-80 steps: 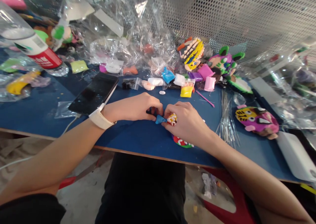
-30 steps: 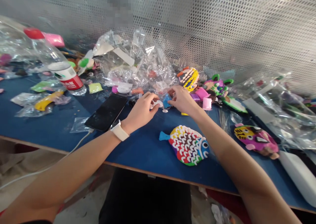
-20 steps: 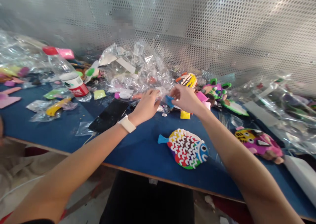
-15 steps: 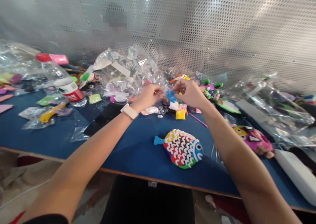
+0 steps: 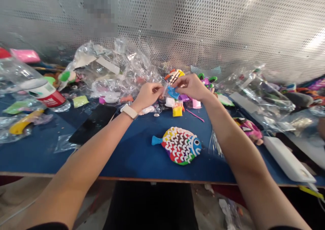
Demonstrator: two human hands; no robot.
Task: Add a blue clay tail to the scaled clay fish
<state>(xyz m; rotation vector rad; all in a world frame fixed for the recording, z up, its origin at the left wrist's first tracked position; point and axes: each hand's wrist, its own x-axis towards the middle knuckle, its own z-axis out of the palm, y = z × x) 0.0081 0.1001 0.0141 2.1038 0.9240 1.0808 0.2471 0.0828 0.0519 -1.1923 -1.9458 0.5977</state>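
Observation:
Both hands are raised over the middle of the table with a small clear bag of blue modelling clay (image 5: 173,92) between them. My left hand (image 5: 149,94), below a pale wristband, pinches the bag's left edge. My right hand (image 5: 192,87) is closed on the upper right of the same bag. Nearer to me lies a clay fish (image 5: 180,146) with coloured scales, white curved lines and a blue head and tail. Just below the bag are a packet of yellow clay (image 5: 177,111), a white lump (image 5: 170,102) and a purple packet (image 5: 183,97).
Crumpled clear plastic (image 5: 122,71) is heaped at the back. A water bottle (image 5: 48,94) leans at left, near a black phone-like slab (image 5: 93,123). A white power bank (image 5: 288,159) and a pink clay piece (image 5: 250,130) are at right. Behind stands a perforated metal wall (image 5: 177,23).
The view has shifted, so the table items sit further left. My left hand has come to the bag's edge, and the bag now stretches between both hands.

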